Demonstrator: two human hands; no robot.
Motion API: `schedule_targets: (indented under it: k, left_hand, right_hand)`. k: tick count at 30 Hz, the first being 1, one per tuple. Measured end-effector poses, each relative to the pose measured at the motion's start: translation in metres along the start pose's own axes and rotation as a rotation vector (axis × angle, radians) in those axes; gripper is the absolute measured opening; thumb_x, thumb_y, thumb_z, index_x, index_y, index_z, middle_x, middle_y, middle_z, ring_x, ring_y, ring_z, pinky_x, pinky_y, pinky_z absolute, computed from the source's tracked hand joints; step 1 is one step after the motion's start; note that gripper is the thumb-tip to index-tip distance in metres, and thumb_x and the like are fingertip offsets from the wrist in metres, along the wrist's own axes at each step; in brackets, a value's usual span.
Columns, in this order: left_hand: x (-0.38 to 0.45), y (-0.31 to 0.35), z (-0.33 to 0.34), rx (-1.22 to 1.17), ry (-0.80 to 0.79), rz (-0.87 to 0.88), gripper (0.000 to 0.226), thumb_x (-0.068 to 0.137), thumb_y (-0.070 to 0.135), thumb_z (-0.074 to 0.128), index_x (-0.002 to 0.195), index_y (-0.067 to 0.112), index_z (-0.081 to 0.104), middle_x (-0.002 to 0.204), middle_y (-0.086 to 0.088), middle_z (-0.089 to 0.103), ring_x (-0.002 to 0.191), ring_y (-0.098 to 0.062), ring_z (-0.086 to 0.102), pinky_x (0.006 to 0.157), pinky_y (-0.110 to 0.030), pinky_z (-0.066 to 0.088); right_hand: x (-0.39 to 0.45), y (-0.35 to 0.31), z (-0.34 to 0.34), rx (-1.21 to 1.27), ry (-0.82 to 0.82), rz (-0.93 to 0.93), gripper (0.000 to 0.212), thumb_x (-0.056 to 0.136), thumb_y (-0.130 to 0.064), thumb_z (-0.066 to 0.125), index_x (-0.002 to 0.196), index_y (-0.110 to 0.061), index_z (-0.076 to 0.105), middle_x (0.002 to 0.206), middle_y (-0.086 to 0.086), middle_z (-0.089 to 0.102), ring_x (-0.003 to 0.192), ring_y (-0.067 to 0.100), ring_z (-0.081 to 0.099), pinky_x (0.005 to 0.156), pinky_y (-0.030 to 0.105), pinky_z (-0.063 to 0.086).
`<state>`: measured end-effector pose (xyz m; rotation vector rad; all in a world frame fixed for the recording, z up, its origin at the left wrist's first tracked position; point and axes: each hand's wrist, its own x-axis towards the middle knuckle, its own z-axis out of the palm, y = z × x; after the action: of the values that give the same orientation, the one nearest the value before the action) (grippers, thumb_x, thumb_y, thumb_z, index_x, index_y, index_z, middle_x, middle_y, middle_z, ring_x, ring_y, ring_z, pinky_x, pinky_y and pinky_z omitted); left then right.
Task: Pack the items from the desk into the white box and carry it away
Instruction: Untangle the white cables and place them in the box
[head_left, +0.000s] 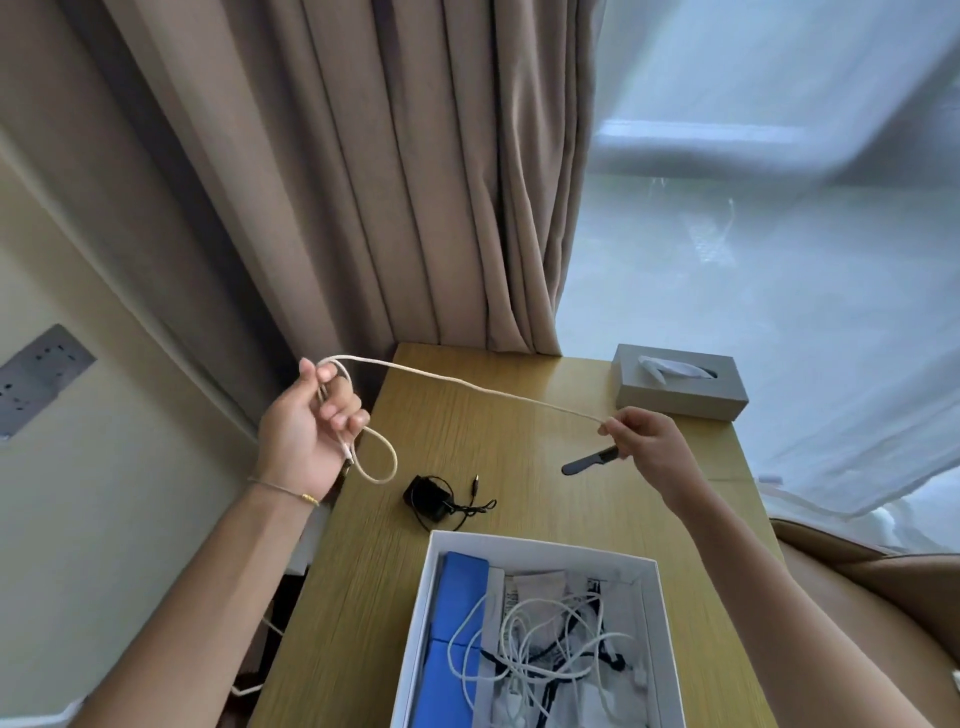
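The white box (655, 613) sits closest, open, with a blue thing (457, 613) and white wires (540, 639) already inside. Past it on the desk (519, 431) wait a black charger (427, 498) and a dark comb (589, 461). Above, the left hand (306, 436) grips a looped cream cable (467, 384); the right hand (644, 436) pinches its other end. Much is left.

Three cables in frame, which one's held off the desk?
The beige cable, stretched between both hands; the black one lies on the desk, the white one in the box.
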<state>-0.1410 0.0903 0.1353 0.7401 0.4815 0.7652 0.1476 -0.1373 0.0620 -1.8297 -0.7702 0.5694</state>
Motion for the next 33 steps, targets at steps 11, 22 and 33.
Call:
schedule_targets:
  k: [11, 22, 33]
  left_hand:
    - [-0.02, -0.074, 0.065, 0.737, -0.165, 0.175, 0.037, 0.108, 0.025, 0.033, 0.092, 0.001, 0.055, 0.097, -0.013, 0.077, 0.097, -0.025, 0.073, 0.09, -0.034, 0.058]
    - [-0.047, -0.109, 0.076, 0.792, -0.268, -0.139, 0.036, 0.107, 0.018, 0.037, 0.075, 0.008, 0.049, 0.05, 0.0, 0.038, 0.043, -0.014, 0.037, 0.048, -0.029, 0.044]
    - [-0.062, -0.147, 0.059, 0.148, -0.228, -0.704, 0.046, 0.103, 0.032, 0.039, 0.059, 0.018, 0.042, 0.04, 0.009, 0.021, 0.031, -0.004, 0.017, 0.029, -0.018, 0.016]
  right_hand:
    - [-0.038, -0.061, 0.061, -0.51, -0.376, -0.237, 0.019, 0.099, -0.015, 0.059, 0.098, -0.022, 0.077, 0.084, -0.016, 0.071, 0.073, -0.007, 0.062, 0.066, 0.009, 0.042]
    - [-0.077, -0.066, 0.044, -0.263, 0.044, -0.376, 0.018, 0.083, -0.028, 0.081, 0.074, -0.021, 0.067, 0.083, -0.01, 0.063, 0.075, 0.006, 0.059, 0.068, 0.018, 0.048]
    - [-0.119, -0.025, 0.048, 0.429, -0.267, 0.134, 0.03, 0.107, -0.02, 0.043, 0.123, 0.0, 0.059, 0.086, 0.019, 0.073, 0.08, 0.029, 0.072, 0.08, 0.043, 0.059]
